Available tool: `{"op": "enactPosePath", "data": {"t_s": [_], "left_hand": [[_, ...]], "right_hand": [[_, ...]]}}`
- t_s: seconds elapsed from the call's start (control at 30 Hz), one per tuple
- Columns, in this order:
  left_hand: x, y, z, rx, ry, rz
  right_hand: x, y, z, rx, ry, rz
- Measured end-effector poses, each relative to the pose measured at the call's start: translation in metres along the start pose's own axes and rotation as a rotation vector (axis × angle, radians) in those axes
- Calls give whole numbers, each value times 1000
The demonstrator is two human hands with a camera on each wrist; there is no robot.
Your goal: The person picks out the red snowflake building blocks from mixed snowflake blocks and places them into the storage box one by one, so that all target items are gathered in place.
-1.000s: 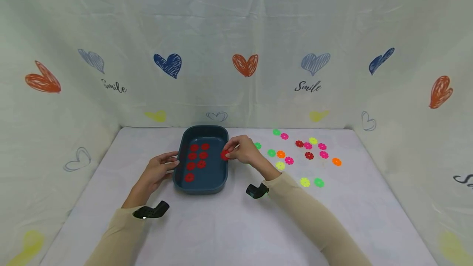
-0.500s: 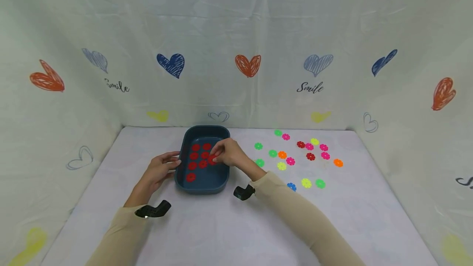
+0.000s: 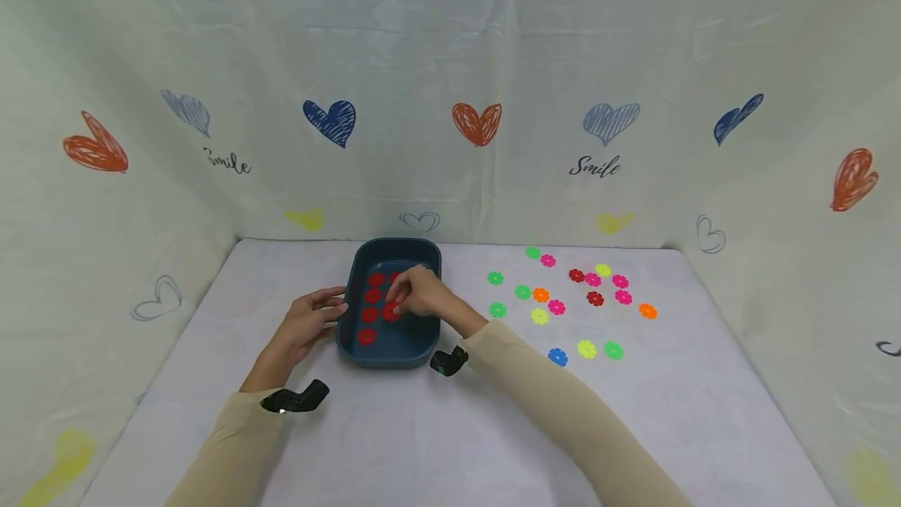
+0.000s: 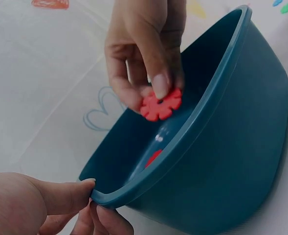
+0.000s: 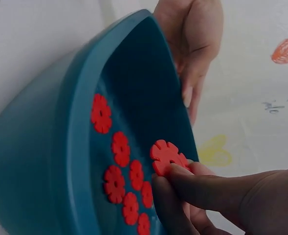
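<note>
My right hand (image 3: 421, 293) reaches over the dark teal plastic tray (image 3: 418, 346). Between thumb and fingers it pinches a red flower-shaped plastic disc (image 4: 159, 108), raised above the tray floor in the left wrist view. Several like red discs (image 5: 115, 183) lie flat inside the tray, some of them behind the right hand in the head view. At the tray's left side, my left hand (image 3: 306, 327) holds the rim, one digit on top and other fingertips (image 4: 113, 221) below its outer edge.
Several flower-shaped discs in green, pink, orange, yellow and dark red (image 3: 594, 299) lie scattered on the right of the white table (image 3: 436, 444). A blue disc (image 3: 558, 357) is nearest the right sleeve. A white curtain (image 3: 394, 45) printed with hearts encloses the table.
My right hand has carried the red disc leftward, from the tray's right rim to over its middle. The left hand keeps its place at the rim. The blue disc has come into sight.
</note>
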State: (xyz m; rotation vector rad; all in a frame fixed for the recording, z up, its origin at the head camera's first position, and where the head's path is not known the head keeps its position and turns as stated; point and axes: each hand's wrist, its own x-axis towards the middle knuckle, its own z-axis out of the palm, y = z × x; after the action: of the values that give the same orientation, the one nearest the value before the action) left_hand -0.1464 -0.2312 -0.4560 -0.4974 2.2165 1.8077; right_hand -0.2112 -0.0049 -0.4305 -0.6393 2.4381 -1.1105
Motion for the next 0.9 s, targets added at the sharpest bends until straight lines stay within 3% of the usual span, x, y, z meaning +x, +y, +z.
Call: {"op": "enactPosePath", "data": {"t_s": [0.9], "left_hand": [[-1,-1,1,13,1,17]], "right_hand": [[21,4,16,18,-208,52]]}}
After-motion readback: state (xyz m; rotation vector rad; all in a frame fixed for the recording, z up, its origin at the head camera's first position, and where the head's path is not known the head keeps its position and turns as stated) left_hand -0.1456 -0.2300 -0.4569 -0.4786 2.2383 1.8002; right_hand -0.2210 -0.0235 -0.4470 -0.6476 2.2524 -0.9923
